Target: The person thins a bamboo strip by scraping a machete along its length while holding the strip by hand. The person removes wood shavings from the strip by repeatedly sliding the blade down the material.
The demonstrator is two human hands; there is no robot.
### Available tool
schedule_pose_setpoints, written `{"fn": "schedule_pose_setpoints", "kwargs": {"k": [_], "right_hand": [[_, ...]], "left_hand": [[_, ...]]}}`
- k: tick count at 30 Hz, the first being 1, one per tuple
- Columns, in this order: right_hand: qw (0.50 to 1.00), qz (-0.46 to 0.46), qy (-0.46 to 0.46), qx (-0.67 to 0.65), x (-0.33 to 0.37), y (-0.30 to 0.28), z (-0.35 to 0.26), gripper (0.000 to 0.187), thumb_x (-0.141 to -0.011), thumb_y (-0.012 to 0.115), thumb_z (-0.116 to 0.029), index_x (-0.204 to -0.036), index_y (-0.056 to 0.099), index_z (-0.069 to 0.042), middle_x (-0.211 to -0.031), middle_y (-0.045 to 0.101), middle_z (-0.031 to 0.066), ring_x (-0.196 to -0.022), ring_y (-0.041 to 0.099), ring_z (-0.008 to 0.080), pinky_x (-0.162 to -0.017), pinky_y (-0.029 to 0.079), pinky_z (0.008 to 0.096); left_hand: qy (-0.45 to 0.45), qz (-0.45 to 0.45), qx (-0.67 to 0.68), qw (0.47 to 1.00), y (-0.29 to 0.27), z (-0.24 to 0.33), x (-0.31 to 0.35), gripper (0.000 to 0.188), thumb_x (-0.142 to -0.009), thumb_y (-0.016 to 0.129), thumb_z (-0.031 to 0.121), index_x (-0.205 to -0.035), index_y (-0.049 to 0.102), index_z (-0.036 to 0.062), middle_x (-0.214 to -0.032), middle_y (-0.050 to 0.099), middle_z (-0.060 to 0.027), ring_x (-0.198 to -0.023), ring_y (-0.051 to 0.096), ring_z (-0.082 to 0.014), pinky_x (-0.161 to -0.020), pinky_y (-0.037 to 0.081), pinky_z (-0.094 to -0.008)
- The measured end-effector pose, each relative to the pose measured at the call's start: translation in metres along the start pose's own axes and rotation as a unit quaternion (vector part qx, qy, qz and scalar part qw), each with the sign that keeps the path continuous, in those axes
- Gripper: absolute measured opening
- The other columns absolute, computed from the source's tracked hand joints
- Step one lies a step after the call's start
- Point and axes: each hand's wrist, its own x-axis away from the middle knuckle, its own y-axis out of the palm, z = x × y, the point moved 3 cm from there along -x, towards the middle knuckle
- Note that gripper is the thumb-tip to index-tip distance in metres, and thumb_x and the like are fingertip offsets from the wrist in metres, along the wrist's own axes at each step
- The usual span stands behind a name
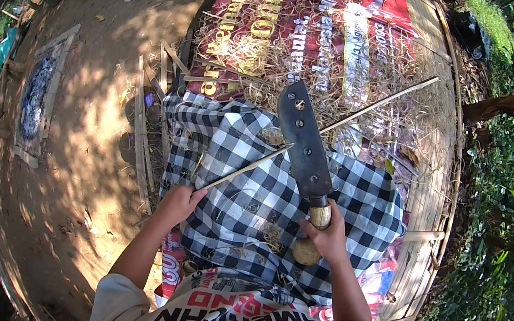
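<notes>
My left hand (178, 205) is closed on the near end of a thin bamboo strip (244, 170), which slants up to the right. My right hand (329, 236) grips a machete (305, 138) by its handle with a brass-coloured collar and a rounded wooden butt. The broad dark blade, pierced by a row of holes, points away from me and crosses the strip. A pale length reappears beyond the blade; whether the strip is notched there is hidden. Beneath both hands, a black-and-white checked cloth (244, 201) covers my lap, with a few shavings on it.
Fine shavings (246, 47) litter a red printed banner (396, 12) ahead, laid on a bamboo-slat platform (425, 204). Split bamboo pieces (144, 125) lean at its left edge. Bare dirt ground (107, 106) lies left, with a framed ash bed (39, 94). Green plants (508, 196) grow right.
</notes>
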Motion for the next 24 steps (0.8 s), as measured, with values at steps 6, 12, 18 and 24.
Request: {"fn": "schedule_pose_setpoints", "kwargs": {"k": [6, 12, 18, 24], "right_hand": [[0.996, 0.069, 0.0, -0.049, -0.021, -0.027, -0.023, 0.037, -0.074, 0.066, 0.002, -0.109, 0.053, 0.003, -0.079, 0.059, 0.0069, -0.062, 0.058, 0.0114, -0.056, 0.05, 0.0276], [0.999, -0.02, 0.017, -0.018, -0.009, 0.001, 0.005, 0.04, -0.071, 0.07, -0.003, -0.107, 0.055, 0.002, -0.081, 0.061, 0.0084, -0.065, 0.059, 0.0146, -0.059, 0.049, 0.0291], [0.99, 0.089, 0.043, -0.099, -0.027, -0.022, -0.017, 0.025, -0.073, 0.063, 0.004, -0.095, 0.052, 0.001, -0.067, 0.058, 0.0045, -0.054, 0.059, 0.0133, -0.05, 0.049, 0.0293], [0.992, -0.078, 0.077, -0.06, -0.003, 0.008, 0.004, 0.033, -0.069, 0.068, 0.001, -0.1, 0.058, 0.004, -0.074, 0.06, 0.0058, -0.059, 0.059, 0.0116, -0.054, 0.048, 0.0277]], "left_hand": [[-0.025, -0.029, 0.0, 0.999, 0.0, 0.005, -0.003, 0.059, -0.096, 0.05, 0.045, -0.07, 0.063, -0.0067, -0.066, 0.058, -0.0281, -0.069, 0.06, -0.0475, -0.062, 0.047, -0.0502], [-0.017, -0.019, -0.004, 1.0, -0.005, 0.009, -0.003, 0.058, -0.096, 0.051, 0.043, -0.07, 0.062, -0.0079, -0.064, 0.056, -0.0291, -0.067, 0.058, -0.0486, -0.06, 0.046, -0.0493], [-0.031, -0.032, 0.001, 0.999, 0.003, 0.001, -0.001, 0.061, -0.096, 0.052, 0.045, -0.07, 0.061, -0.0089, -0.063, 0.056, -0.0299, -0.066, 0.058, -0.0483, -0.06, 0.046, -0.0493], [-0.015, -0.028, 0.009, 0.999, -0.006, 0.008, -0.001, 0.064, -0.096, 0.051, 0.048, -0.068, 0.06, -0.0092, -0.063, 0.055, -0.0307, -0.065, 0.058, -0.0484, -0.059, 0.046, -0.0492]]}}
